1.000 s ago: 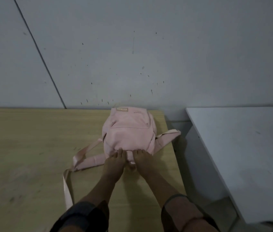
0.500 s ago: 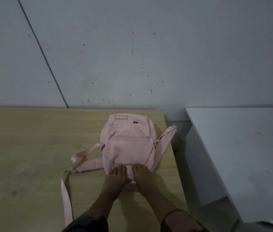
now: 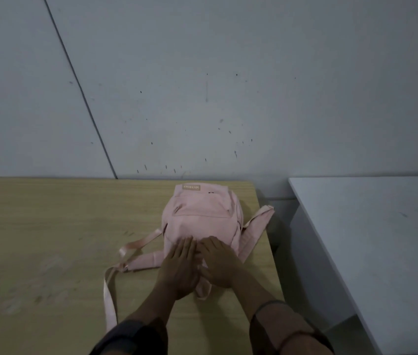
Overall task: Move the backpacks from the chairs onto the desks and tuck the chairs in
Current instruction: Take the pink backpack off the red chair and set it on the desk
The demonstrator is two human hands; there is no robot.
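Pressing down with both hands, you had the pink backpack (image 3: 202,216) lying flat on the wooden surface (image 3: 49,239), close to its right edge and near the wall (image 3: 228,85). Your left hand (image 3: 179,267) and right hand (image 3: 219,263) lay side by side on the near end of the bag, fingers straight and flat, so they gripped nothing. One strap (image 3: 109,298) trailed toward you over the wood, and another strap (image 3: 256,226) reached past the right edge. I judged that the placing step was almost done for this bag: it was already on the desk and you only settled it. No chair was visible, so I could not tell where it stood. The next move called for lifting both hands away, then looking down for the chair and pushing it under. The white surface (image 3: 382,239) stood apart at the right.
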